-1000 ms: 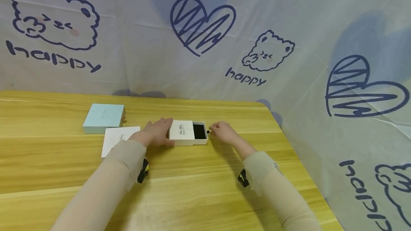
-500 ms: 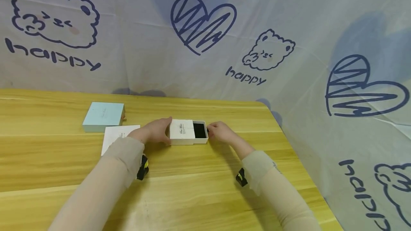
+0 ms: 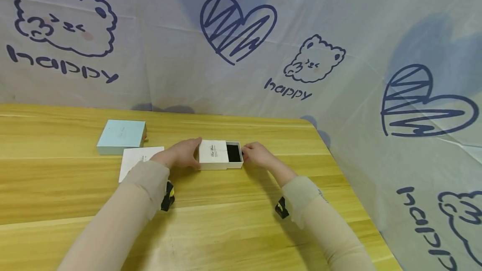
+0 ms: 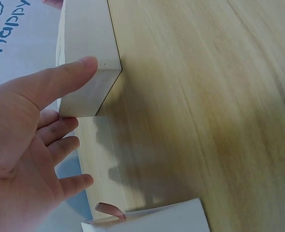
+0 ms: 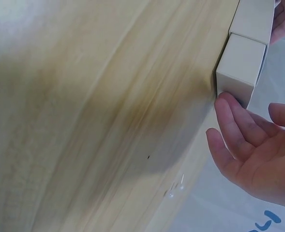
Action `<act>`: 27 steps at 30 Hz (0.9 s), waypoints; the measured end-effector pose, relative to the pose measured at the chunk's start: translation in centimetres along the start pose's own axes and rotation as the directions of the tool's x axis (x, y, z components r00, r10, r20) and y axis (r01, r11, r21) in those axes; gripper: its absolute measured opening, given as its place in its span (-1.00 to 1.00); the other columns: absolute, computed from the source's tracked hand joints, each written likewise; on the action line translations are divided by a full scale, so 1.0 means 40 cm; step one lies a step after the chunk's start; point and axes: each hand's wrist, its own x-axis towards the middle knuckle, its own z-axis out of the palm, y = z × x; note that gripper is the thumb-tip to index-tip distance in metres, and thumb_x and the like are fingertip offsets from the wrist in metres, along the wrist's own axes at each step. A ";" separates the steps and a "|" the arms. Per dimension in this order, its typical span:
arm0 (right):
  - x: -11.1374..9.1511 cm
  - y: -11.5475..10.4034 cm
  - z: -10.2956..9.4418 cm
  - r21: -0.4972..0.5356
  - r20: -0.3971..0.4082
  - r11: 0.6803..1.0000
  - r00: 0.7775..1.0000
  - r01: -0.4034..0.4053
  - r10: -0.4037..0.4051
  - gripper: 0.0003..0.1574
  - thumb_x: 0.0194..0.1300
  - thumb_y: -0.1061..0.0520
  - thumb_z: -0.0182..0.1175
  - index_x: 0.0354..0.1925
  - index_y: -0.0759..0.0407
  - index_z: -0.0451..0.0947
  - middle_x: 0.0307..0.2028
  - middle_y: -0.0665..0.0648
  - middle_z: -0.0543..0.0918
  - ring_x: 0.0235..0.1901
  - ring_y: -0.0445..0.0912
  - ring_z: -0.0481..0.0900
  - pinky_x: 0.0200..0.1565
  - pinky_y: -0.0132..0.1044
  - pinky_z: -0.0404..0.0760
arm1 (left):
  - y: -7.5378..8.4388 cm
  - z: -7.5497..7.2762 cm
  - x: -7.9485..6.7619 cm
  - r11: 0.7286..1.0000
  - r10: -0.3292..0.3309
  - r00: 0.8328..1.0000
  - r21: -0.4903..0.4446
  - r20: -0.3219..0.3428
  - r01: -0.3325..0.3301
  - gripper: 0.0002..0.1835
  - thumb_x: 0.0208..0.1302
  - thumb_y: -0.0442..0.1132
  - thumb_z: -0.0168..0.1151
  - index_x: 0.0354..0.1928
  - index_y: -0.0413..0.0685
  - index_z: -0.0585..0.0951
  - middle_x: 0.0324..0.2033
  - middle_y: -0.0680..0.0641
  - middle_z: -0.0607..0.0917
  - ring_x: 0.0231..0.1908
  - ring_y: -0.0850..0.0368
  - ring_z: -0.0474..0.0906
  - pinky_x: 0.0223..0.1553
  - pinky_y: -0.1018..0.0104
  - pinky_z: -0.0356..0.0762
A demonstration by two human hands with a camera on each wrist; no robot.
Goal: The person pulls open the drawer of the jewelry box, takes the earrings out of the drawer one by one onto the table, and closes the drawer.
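Observation:
A white drawer box (image 3: 213,154) with black print lies on the wooden table, its inner drawer (image 3: 235,154) partly pulled out to the right and showing a black lining. My left hand (image 3: 184,153) grips the left end of the sleeve. In the left wrist view its thumb (image 4: 69,79) presses the near side, with the other fingers at the end face. My right hand (image 3: 257,154) is at the drawer's outer end. Loosely bent fingertips (image 5: 224,99) touch that end face in the right wrist view, the thumb held apart.
A pale blue box (image 3: 122,135) sits at the back left, with a small brownish tab at its right side. In front of it is another white box (image 3: 141,158), partly behind my left arm. A printed cloth (image 3: 241,74) hangs behind the table (image 3: 226,229).
The right fingers have gone from the drawer's dark pull tab to its end face. My left fingers have drawn back from the sleeve's top to its left end. The drawer has barely shifted.

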 end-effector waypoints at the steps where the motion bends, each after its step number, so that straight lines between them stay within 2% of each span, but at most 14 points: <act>1: 0.023 0.028 0.002 0.012 0.005 0.999 0.999 0.041 -0.041 -0.50 0.49 0.06 -0.19 0.12 0.37 0.46 -0.23 0.27 0.66 -0.21 0.02 0.65 -0.09 -0.20 0.62 | -0.001 0.001 0.000 1.000 -0.001 1.000 -0.002 -0.001 0.001 -0.07 0.19 -0.22 0.28 0.41 -0.42 -0.07 0.38 -0.39 0.10 0.37 -0.31 0.05 0.37 -0.10 0.07; 4: 0.044 0.050 0.005 0.019 0.021 0.998 0.998 0.052 -0.052 -0.48 0.49 0.00 -0.17 0.13 0.33 0.47 -0.25 0.23 0.67 -0.25 -0.03 0.65 -0.14 -0.23 0.62 | -0.003 0.002 0.001 1.000 -0.003 1.000 -0.005 -0.003 0.003 -0.07 0.19 -0.22 0.27 0.41 -0.42 -0.07 0.38 -0.40 0.10 0.37 -0.32 0.05 0.37 -0.11 0.07; 7: 0.045 0.040 0.010 0.031 0.020 0.999 1.000 0.024 -0.024 -0.49 0.49 0.03 -0.17 0.14 0.35 0.45 -0.21 0.27 0.66 -0.22 0.03 0.65 -0.11 -0.19 0.62 | -0.004 0.004 0.001 1.000 -0.015 1.000 -0.021 0.000 0.015 -0.07 0.19 -0.23 0.27 0.41 -0.39 -0.08 0.39 -0.38 0.09 0.38 -0.30 0.03 0.38 -0.10 0.06; 8: 0.023 0.012 0.009 0.021 0.016 1.000 1.000 -0.017 0.016 -0.51 0.49 0.09 -0.18 0.17 0.38 0.42 -0.16 0.31 0.64 -0.16 0.07 0.64 -0.04 -0.14 0.60 | -0.004 0.004 0.001 1.000 -0.012 1.000 -0.018 -0.002 0.012 -0.07 0.19 -0.23 0.27 0.41 -0.40 -0.08 0.38 -0.39 0.09 0.37 -0.31 0.04 0.38 -0.11 0.06; 12: -0.009 -0.027 0.012 0.002 0.003 1.000 1.000 -0.017 0.017 -0.51 0.49 0.14 -0.21 0.17 0.45 0.39 -0.15 0.36 0.63 -0.11 0.12 0.62 0.02 -0.12 0.58 | -0.004 0.005 0.002 1.000 -0.006 1.000 -0.005 -0.013 0.005 -0.07 0.18 -0.24 0.28 0.40 -0.43 -0.06 0.37 -0.41 0.10 0.37 -0.32 0.05 0.38 -0.10 0.06; 27: -0.016 -0.052 0.020 -0.013 -0.001 1.000 1.000 -0.004 0.004 -0.50 0.49 0.12 -0.19 0.16 0.45 0.40 -0.17 0.35 0.64 -0.14 0.10 0.63 0.00 -0.17 0.59 | -0.007 0.008 0.004 1.000 -0.018 1.000 -0.013 -0.008 0.017 -0.08 0.19 -0.24 0.26 0.41 -0.40 -0.08 0.38 -0.39 0.09 0.38 -0.29 0.04 0.38 -0.09 0.06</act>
